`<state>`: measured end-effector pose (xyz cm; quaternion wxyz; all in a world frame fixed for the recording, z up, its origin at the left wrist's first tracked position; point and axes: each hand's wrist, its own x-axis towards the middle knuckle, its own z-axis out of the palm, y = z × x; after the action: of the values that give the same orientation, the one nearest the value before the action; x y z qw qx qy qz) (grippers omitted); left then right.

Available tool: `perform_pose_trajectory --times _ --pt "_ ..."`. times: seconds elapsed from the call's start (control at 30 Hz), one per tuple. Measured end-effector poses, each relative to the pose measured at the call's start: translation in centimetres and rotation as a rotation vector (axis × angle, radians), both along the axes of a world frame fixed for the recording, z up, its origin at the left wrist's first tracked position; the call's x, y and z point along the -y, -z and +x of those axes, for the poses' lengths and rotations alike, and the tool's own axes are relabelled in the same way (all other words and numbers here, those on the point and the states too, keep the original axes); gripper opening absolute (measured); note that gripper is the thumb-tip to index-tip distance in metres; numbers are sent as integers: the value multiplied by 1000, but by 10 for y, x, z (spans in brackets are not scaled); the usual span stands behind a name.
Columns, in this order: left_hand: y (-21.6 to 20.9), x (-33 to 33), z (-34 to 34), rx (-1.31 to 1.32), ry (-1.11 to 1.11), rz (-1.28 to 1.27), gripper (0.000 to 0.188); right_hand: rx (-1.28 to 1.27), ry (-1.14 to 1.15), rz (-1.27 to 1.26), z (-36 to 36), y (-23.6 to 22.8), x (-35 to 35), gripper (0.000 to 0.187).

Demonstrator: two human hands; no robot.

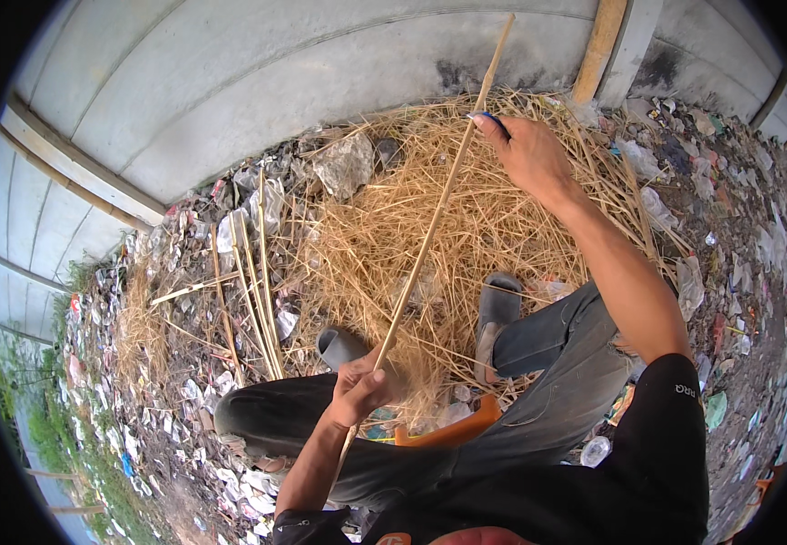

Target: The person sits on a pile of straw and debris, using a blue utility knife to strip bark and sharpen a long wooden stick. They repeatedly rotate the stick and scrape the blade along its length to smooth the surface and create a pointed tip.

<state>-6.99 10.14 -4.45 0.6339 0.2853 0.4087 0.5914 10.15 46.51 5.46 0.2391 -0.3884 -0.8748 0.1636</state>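
Fingers of the left hand are wrapped around the lower part of a slender bamboo stick, with the thumb laid along it, probably to keep that end from slipping or turning. Those of the right hand are curled tightly around a small dark-blue-handled knife, its tip up against the stick near the upper end; whether the edge bites into the surface is too small to tell. The stick slants across the middle of the view, its far end pointing up toward the wall, its near end passing below the left hand beside the bent left leg; the wide spacing of the hands seems to keep it taut and in line. The person's knees, in worn dark trousers, are spread, likely leaving room for the stick between them, over an orange seat. Grey sandals stand at the edge of a heap of straw-coloured strands, which lies directly beneath the stick. To the left, several loose sticks lean together, perhaps set within easy reach. Scattered plastic litter surrounds the heap, and a grey panel wall with a bamboo post stands behind.
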Motion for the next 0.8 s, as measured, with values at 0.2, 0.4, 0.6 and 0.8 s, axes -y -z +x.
perform_pose_trajectory --times 0.2,0.4,0.6,0.8 --pt "2 -3 -8 153 -48 -78 57 46 -340 14 -20 41 92 65" --pt "7 2 -4 129 -4 -79 59 5 -29 60 -13 15 0 68" --pt "4 -1 -9 108 -79 -115 61 26 -411 -22 -25 51 121 69" --pt "4 -3 -6 69 -86 -101 64 -15 -184 -26 -28 29 40 63"
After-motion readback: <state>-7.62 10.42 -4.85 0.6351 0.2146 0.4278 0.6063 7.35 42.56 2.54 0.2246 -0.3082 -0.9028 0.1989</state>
